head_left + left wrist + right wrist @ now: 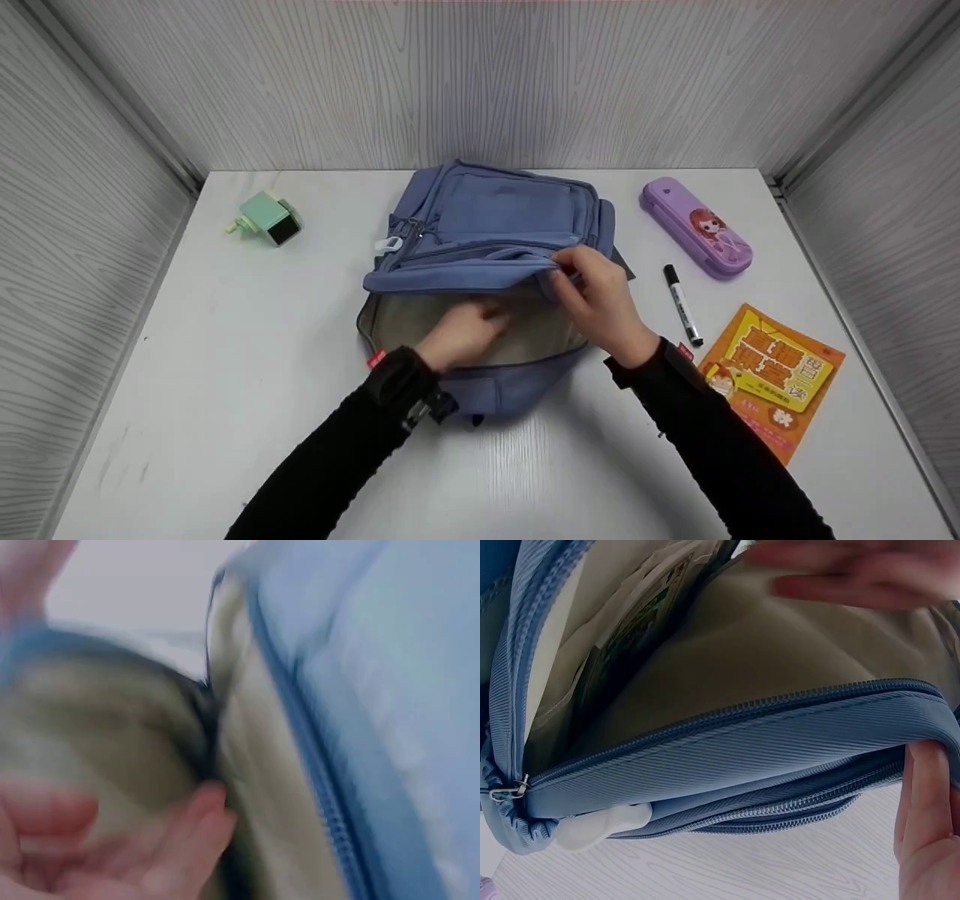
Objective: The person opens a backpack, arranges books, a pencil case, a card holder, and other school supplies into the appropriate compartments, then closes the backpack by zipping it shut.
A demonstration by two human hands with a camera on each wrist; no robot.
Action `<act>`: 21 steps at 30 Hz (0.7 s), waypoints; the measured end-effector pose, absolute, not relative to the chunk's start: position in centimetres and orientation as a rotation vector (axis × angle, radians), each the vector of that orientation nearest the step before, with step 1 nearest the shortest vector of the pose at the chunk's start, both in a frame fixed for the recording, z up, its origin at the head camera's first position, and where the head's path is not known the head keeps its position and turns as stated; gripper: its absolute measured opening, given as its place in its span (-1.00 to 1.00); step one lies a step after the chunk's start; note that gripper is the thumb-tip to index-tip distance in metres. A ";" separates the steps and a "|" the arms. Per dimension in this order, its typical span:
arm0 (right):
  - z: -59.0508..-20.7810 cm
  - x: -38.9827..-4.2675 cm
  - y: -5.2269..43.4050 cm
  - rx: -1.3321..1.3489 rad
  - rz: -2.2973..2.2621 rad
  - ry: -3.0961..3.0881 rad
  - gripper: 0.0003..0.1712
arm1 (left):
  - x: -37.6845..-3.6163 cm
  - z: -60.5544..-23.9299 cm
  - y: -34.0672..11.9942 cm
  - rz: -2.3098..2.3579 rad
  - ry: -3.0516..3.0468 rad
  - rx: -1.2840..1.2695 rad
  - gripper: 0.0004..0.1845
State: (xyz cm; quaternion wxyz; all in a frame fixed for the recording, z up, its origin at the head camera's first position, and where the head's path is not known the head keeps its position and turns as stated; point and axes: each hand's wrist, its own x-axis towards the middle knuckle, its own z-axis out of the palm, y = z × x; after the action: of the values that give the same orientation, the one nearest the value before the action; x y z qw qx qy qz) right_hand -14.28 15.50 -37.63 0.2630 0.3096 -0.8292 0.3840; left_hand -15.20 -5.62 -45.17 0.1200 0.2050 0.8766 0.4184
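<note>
A blue backpack [495, 210] lies flat on the white table [225, 360], its main compartment unzipped and showing beige lining [780, 652]. My left hand [469, 330] reaches inside the compartment with relaxed fingers [180, 840] against the lining; they show blurred at the top of the right wrist view, left hand [855, 577]. My right hand [581, 281] pinches the upper edge of the opening and holds the flap up, with one of its fingers [930, 802] on the zipper rim. A printed paper or booklet [641, 622] sits in an inner pocket.
To the right of the bag lie a purple pencil case [694, 236], a black marker [681, 304] and an orange book [772, 379]. A green pencil sharpener [268, 217] stands at the back left. Grey walls close in three sides.
</note>
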 end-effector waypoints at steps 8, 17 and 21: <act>-38.6 -13.4 16.1 0.888 1.028 -2.314 -0.90 | -7.4 -37.1 -8.9 1.099 3.136 1.294 -0.80; -41.7 -11.2 17.9 1.019 0.863 -2.532 -0.92 | -8.1 -41.5 -13.4 0.558 3.302 0.951 -0.55; -43.6 -10.2 19.0 1.037 0.785 -2.594 -0.92 | -7.9 -44.0 -14.2 0.509 3.293 0.956 -0.60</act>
State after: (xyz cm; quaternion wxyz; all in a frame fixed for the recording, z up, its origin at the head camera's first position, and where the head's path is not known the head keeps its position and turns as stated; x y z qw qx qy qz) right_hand -10.16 19.04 -43.64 0.1197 0.3550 -0.8875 0.2685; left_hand -7.91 -14.18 -44.03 -0.1616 0.2722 0.9374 0.1450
